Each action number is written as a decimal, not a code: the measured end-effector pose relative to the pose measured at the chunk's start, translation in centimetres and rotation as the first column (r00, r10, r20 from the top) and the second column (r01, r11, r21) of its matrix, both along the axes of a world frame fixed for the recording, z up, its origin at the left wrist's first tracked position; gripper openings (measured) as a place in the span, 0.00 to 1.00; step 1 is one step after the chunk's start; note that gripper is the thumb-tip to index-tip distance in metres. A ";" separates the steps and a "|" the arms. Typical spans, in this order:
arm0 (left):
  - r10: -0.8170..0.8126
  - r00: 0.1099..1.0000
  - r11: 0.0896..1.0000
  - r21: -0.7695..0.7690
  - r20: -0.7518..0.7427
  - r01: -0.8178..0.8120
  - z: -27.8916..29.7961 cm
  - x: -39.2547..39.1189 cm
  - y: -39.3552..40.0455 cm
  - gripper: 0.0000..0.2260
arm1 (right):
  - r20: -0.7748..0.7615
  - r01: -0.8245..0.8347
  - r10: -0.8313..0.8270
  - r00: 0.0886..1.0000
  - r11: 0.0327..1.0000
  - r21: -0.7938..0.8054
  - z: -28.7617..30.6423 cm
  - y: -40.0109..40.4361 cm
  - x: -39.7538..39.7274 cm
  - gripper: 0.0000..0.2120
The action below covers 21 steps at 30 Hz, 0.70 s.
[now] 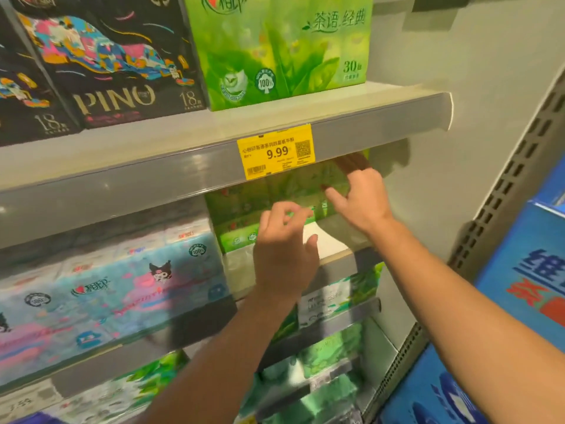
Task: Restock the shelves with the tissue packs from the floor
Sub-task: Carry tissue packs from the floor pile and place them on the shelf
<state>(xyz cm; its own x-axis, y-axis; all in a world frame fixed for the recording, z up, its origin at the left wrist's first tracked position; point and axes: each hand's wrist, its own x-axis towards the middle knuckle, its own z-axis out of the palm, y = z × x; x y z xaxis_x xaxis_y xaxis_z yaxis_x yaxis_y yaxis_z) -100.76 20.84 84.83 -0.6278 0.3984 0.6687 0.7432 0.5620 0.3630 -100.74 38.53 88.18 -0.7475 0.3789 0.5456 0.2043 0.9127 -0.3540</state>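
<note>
Tissue pack, green, is sitting on the second shelf under the price tag; right hand is pressing it, left hand hovering loosely open. Space beside it is waiting for more.

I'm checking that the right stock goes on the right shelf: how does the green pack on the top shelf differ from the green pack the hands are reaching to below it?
The top green pack stands in full light, its print sharp, with "30" at its lower right; the lower green pack sits in shadow under the shelf edge, blurred, with no readable number. No hand touches the top pack; the right hand rests on the lower one, and the left hand is in front of it. Both are green with leaf print and round seals.
</note>
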 end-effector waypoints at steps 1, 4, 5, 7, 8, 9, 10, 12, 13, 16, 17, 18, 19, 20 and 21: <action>-0.037 0.999 0.999 0.001 0.029 0.037 -0.5 0.2 0.1 0.15 | -0.097 -0.015 0.011 0.995 0.999 -0.041 -0.1 0.2 1.2 0.18; -0.147 0.989 0.989 -0.009 0.011 0.147 -2.6 1.0 1.5 0.14 | -0.268 -0.122 0.090 0.959 0.987 -0.103 -0.5 -0.1 5.9 0.20; -0.196 0.980 0.981 0.013 0.014 0.196 -3.4 1.7 2.3 0.14 | -0.275 -0.120 0.078 0.958 0.983 -0.140 -0.9 -0.2 7.5 0.21; -0.318 0.947 0.947 0.059 0.041 0.316 -4.6 4.1 3.9 0.13 | -0.252 -0.074 0.021 0.968 0.977 -0.199 -1.4 -0.7 11.4 0.20; -0.383 0.923 0.922 0.075 0.044 0.380 -5.3 5.5 4.7 0.12 | -0.236 -0.038 -0.018 0.972 0.972 -0.232 -1.8 -1.0 13.6 0.19; -0.445 0.895 0.894 0.080 0.044 0.440 -6.1 7.0 5.3 0.12 | -0.219 0.001 -0.061 0.974 0.965 -0.262 -2.3 -1.4 15.9 0.18; -0.503 0.863 0.863 0.086 0.057 0.497 -7.1 8.7 6.0 0.11 | -0.200 0.049 -0.110 0.974 0.956 -0.289 -2.9 -1.8 18.2 0.17; -0.610 0.778 0.793 0.108 0.151 0.600 -9.4 12.3 7.1 0.11 | -0.160 0.159 -0.225 0.961 0.925 -0.345 -4.1 -2.9 23.4 0.16; -0.651 0.726 0.757 0.118 0.221 0.643 -10.5 14.3 7.5 0.11 | -0.136 0.217 -0.284 0.949 0.904 -0.368 -4.7 -3.6 26.2 0.16; -0.755 0.520 0.595 0.086 0.398 0.799 -12.5 20.8 7.6 0.11 | -0.097 0.376 -0.452 0.887 0.827 -0.418 -5.5 -7.0 34.7 0.16; -0.789 0.446 0.515 0.059 0.424 0.855 -12.8 23.1 7.2 0.11 | -0.096 0.424 -0.507 0.856 0.797 -0.430 -5.6 -8.5 37.5 0.16; -0.815 0.383 0.436 0.024 0.434 0.900 -13.1 25.5 6.7 0.12 | -0.100 0.475 -0.566 0.818 0.763 -0.438 -5.7 -10.1 40.3 0.16; -0.835 0.325 0.358 -0.011 0.445 0.934 -13.3 27.9 6.2 0.13 | -0.108 0.521 -0.624 0.774 0.723 -0.454 -5.9 -11.9 43.2 0.15; -0.847 0.267 0.281 -0.039 0.461 0.959 -13.6 30.3 5.6 0.15 | -0.118 0.556 -0.681 0.722 0.674 -0.486 -6.2 -13.9 46.0 0.14; -0.853 0.205 0.205 -0.054 0.479 0.977 -13.8 32.9 4.8 0.15 | -0.127 0.586 -0.737 0.663 0.618 -0.525 -6.5 -16.0 48.9 0.14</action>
